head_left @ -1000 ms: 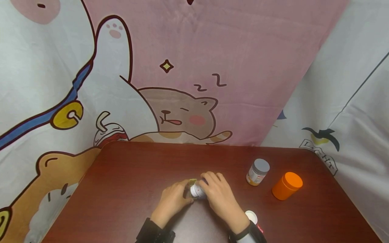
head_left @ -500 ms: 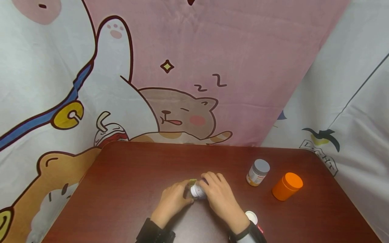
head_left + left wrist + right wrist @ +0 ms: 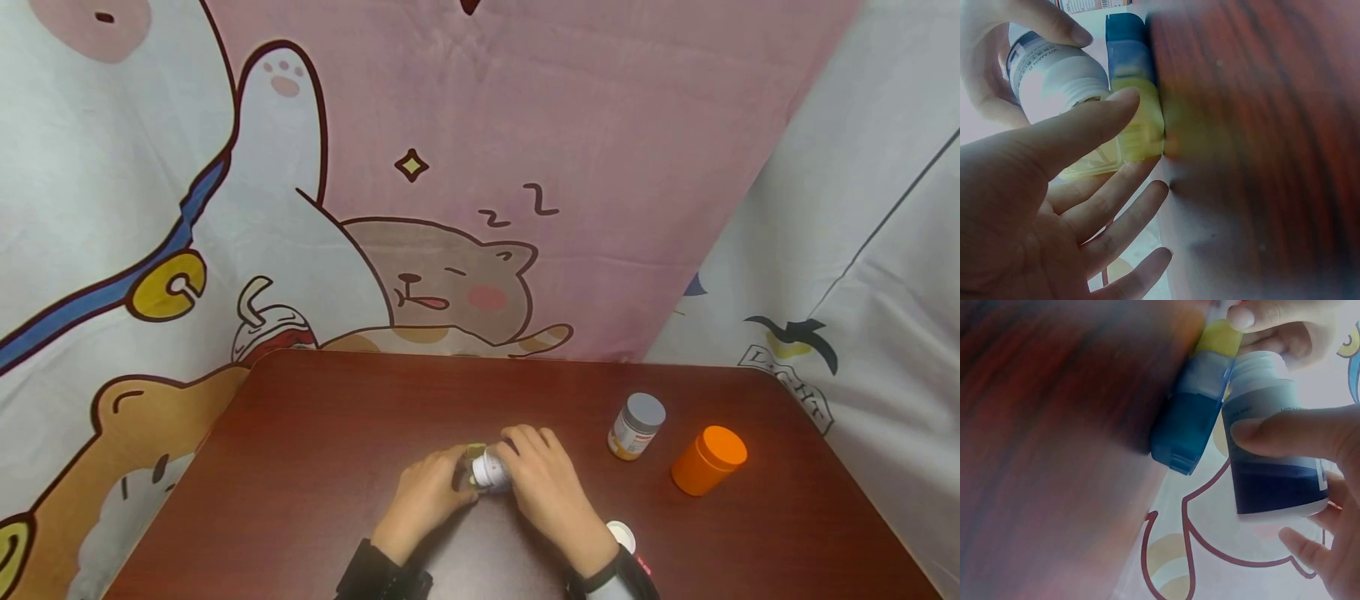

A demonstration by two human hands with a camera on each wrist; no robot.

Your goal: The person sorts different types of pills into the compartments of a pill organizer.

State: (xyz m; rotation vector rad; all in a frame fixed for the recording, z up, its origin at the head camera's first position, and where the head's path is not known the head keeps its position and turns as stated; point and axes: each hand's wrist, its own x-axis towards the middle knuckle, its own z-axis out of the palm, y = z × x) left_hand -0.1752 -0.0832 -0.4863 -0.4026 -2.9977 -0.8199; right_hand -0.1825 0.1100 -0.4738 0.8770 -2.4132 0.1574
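Observation:
My left hand (image 3: 429, 492) holds a pill organizer (image 3: 1141, 112) by its yellow end, thumb on one side and fingertips on the other. Teal, blue and yellow sections run along the organizer, and a translucent yellow flap (image 3: 1094, 164) juts out beside the thumb. In my right hand (image 3: 543, 487) is a white vitamin bottle (image 3: 1266, 431) with a dark blue band on its label. The bottle is uncapped and tipped, its threaded neck pointing left at the yellow section. The bottle's mouth is partly hidden by my left thumb in the left wrist view.
A grey-lidded jar (image 3: 636, 425) and an orange jar (image 3: 708, 460) stand to the right on the brown table (image 3: 337, 417). A white cap (image 3: 621, 536) lies by the right wrist, near a small red item (image 3: 643, 566). A cartoon-printed cloth (image 3: 600, 125) hangs behind.
My right hand has shifted very slightly to the right with the bottle, and a little more of the bottle shows. The left hand and the jars stay in place.

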